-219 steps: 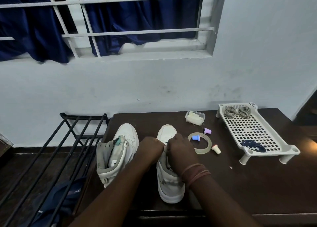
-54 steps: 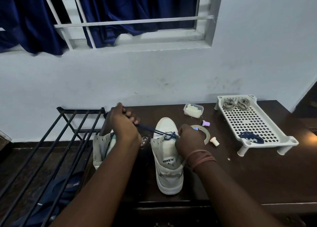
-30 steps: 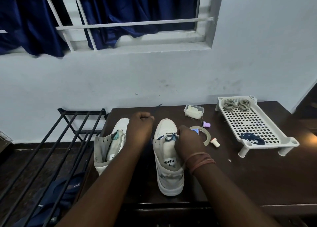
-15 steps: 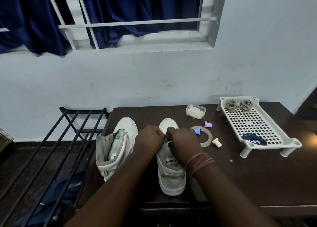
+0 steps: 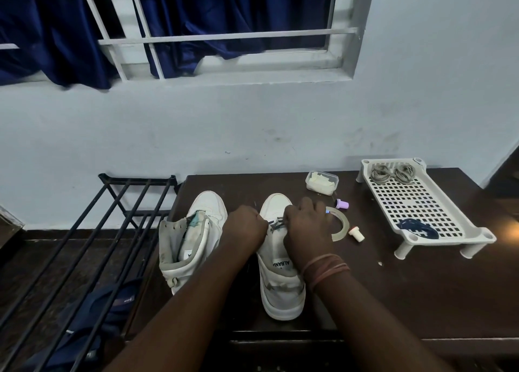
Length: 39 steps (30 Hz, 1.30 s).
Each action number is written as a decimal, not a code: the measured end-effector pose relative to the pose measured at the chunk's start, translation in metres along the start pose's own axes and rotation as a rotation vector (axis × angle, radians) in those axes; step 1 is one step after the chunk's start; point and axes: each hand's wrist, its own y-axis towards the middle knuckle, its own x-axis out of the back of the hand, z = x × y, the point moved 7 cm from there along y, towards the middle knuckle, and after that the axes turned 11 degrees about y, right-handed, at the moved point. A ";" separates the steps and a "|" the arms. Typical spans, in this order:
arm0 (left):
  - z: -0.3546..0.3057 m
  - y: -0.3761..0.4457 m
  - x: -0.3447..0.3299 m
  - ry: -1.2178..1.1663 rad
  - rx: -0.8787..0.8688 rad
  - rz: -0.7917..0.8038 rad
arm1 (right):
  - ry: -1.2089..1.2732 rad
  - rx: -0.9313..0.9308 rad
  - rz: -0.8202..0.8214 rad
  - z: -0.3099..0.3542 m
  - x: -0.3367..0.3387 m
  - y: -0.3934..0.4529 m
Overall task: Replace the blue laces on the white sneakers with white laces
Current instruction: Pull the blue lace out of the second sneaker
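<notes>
Both hands meet over the front eyelets of the right white leather sneaker (image 5: 280, 281), which stands on the dark brown wooden worktop (image 5: 421, 287) with its toe toward the wall. The left hand (image 5: 245, 227) is curled into a fist beside the tongue, and the right hand (image 5: 304, 225) is curled on the other side; between them a short piece of dark blue lace (image 5: 274, 223) shows, and both seem to pinch it, probably to draw it out of the holes. The left white sneaker (image 5: 193, 231) already stands open without a lace. In the white perforated plastic tray (image 5: 421, 200), well apart, lie two pale coiled laces (image 5: 393, 173) and one removed blue lace bundle (image 5: 418, 227), kept ready and separated.
</notes>
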 end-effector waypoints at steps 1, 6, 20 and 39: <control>0.001 0.000 0.000 -0.011 0.006 0.001 | -0.034 0.025 -0.003 0.004 0.002 -0.001; -0.003 -0.001 -0.001 -0.061 -0.011 0.006 | -0.084 0.094 0.014 0.006 0.000 -0.004; 0.006 -0.001 -0.003 -0.142 0.059 0.026 | 0.234 -0.393 -0.239 -0.028 0.046 0.004; 0.010 0.001 -0.005 -0.143 0.093 0.037 | 1.734 -0.737 -0.584 -0.059 0.060 0.022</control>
